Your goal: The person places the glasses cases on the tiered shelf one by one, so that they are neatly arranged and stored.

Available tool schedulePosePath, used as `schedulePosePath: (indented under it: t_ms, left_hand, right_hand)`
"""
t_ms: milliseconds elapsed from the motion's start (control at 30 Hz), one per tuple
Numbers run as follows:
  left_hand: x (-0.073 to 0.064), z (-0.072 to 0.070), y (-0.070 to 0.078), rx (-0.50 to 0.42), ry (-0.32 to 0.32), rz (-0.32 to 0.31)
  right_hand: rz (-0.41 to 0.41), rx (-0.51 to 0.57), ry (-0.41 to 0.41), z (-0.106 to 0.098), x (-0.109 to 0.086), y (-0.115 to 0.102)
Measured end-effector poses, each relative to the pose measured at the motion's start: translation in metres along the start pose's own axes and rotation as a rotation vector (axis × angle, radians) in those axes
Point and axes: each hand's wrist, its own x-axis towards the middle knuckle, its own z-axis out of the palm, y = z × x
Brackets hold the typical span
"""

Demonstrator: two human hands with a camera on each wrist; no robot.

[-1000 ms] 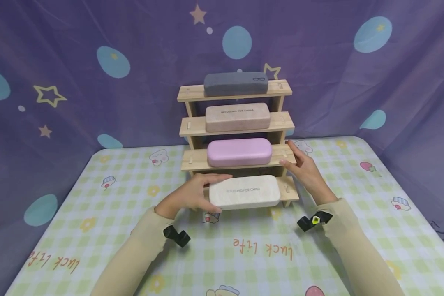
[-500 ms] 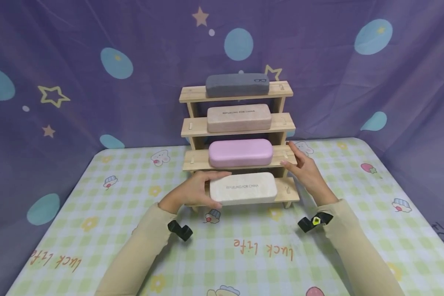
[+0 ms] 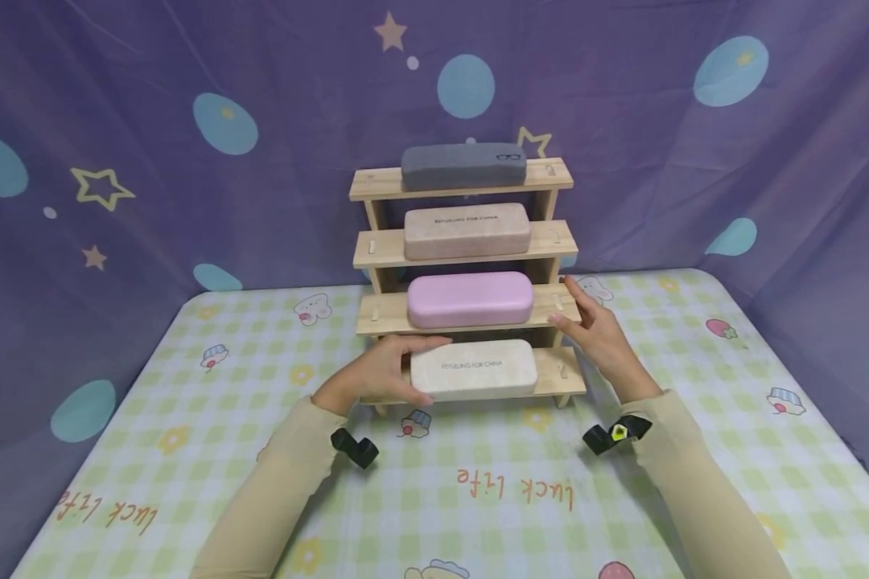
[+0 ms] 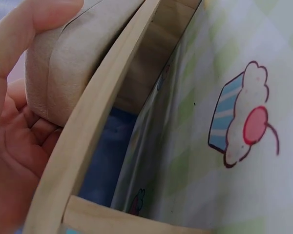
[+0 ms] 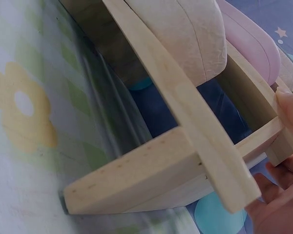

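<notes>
A white glasses case lies on the lowest step of a wooden stepped rack. My left hand grips its left end, the thumb on the near side and the fingers behind; the left wrist view shows the case's end against the palm, above the shelf edge. At the rack's right side, my right hand holds the end of the second step from the bottom between thumb and fingers. In the right wrist view the thumb lies on that step.
Higher steps carry a pink case, a beige case and a grey case with a glasses mark. The rack stands on a green checked tablecloth, in front of a purple curtain.
My left hand has moved the white case back and slightly left on the lowest step, and it now lies straighter. My right hand has kept its place on the rack.
</notes>
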Motion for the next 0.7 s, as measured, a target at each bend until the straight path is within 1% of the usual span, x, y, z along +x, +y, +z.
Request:
schedulePosePath:
  t_ms: [433, 600, 700]
  left_hand:
    - [0.0016, 0.0022, -0.0038, -0.034, -0.012, -0.031]
    - [0.0025, 0.0026, -0.0052, -0.075, -0.023, -0.023]
    - [0.0029, 0.0025, -0.0061, -0.080, -0.026, -0.016]
  right_hand:
    - [0.003, -0.003, 0.004, -0.0001, 0.0006, 0.0001]
    - [0.005, -0.007, 0.005, -0.0005, 0.0008, 0.0008]
    - [-0.002, -0.007, 0.002, -0.0008, 0.0010, 0.0016]
